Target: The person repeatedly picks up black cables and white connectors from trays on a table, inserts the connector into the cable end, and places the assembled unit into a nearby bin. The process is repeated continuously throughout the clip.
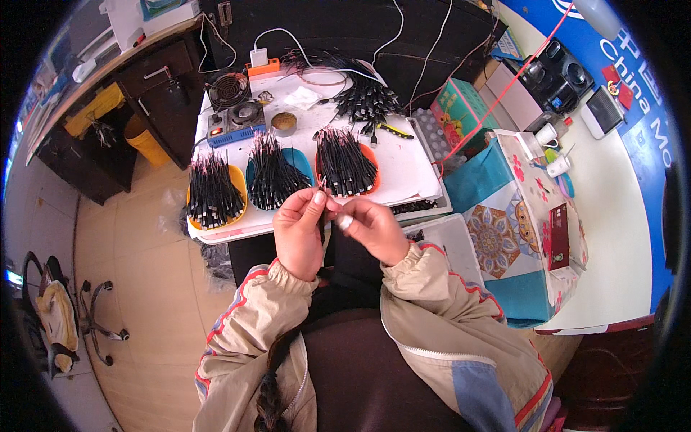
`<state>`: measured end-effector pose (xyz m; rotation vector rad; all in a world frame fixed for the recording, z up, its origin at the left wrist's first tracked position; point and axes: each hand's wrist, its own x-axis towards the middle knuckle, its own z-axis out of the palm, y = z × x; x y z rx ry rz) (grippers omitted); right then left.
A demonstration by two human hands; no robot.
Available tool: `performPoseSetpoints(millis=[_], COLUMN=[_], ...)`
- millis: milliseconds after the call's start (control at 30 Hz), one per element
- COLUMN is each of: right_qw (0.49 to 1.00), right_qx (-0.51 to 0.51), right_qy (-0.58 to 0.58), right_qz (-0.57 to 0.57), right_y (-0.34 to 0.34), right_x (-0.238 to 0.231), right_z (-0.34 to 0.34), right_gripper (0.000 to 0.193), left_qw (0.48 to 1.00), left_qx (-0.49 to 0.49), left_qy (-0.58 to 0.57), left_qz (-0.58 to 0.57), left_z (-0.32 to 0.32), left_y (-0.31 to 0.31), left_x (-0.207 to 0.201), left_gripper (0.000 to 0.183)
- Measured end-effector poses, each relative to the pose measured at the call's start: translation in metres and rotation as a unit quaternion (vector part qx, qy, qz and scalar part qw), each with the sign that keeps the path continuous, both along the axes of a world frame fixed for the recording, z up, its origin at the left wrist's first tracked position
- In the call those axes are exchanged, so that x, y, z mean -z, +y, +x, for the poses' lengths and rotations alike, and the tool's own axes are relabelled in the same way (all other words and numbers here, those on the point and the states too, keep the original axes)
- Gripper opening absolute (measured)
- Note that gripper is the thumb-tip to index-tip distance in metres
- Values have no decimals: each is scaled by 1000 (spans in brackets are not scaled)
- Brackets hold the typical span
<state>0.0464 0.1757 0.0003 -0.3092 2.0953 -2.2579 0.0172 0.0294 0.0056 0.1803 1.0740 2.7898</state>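
My left hand [299, 225] and my right hand [375, 229] meet in front of the white table's near edge. Between its thumb and fingers the left hand pinches a thin black cable [322, 229], whose small wire end pokes up at the fingertips. My right hand's fingers are closed beside it; what they grip is too small to make out. Just beyond the hands, bundles of short black cables lie in a yellow tray [240, 181], a teal tray [303, 163] and an orange tray [373, 163]. Pinkish ends point away from me, metal tips toward me.
Farther back on the table [302, 79] stand a blue soldering station [236, 135], a small fan [229, 91], a round tin [283, 124], yellow-handled pliers [397, 131] and a heap of black cables [367, 101]. A cloth-draped box [504, 230] is at the right, a wheeled chair [93, 317] at the left.
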Motion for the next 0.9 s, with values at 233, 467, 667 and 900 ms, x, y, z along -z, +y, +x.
performPoseSetpoints(millis=[233,467,667,900], right_qw=[997,999,999,998], right_qx=[12,39,30,41], right_qy=[52,36,29,46], right_qz=[-55,-10,-23,-22], right_y=[5,4,6,6], right_x=[-29,-39,-32,-20], right_z=[-17,-19,-21,-24], right_gripper=[15,14,15,13], left_qw=[997,994,995,993], left_qx=[20,64,81,112], left_qy=[24,8,-13,-28], left_qz=[-77,-89,-54,-35], left_z=[6,6,6,4], left_y=[0,-2,1,-3], left_x=[0,-1,1,3], left_gripper=[9,9,10,9])
